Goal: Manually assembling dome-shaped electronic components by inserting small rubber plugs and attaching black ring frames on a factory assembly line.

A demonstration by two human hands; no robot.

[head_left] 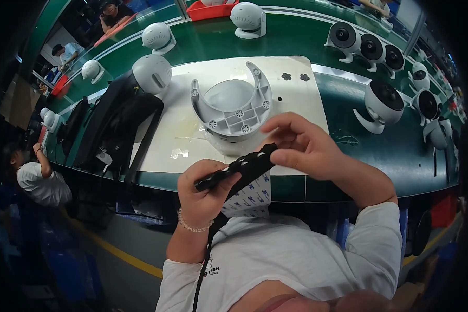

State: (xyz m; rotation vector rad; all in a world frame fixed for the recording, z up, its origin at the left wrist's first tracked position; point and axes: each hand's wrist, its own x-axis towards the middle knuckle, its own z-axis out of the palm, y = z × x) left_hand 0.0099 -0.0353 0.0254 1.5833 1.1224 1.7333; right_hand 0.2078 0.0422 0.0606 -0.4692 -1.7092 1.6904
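Note:
My left hand (200,190) grips a folded strip of black flower-shaped pads (239,165) on a white backing sheet with blue print (252,197). My right hand (307,148) is at the strip's upper right end, thumb and bent fingers around it, index finger raised. Just beyond my hands, a white camera housing (239,117) rests upside down on the white work mat (177,130). Its ribbed, curved stand with round recesses faces up. Two loose black flower-shaped pads (295,77) lie at the mat's far right.
Black bags (109,119) and a white round camera (152,72) are to the left. Several white cameras with black fronts (372,47) stand at the far right, another (382,104) nearer. A red bin (211,9) sits at the back. Other people work around the bench.

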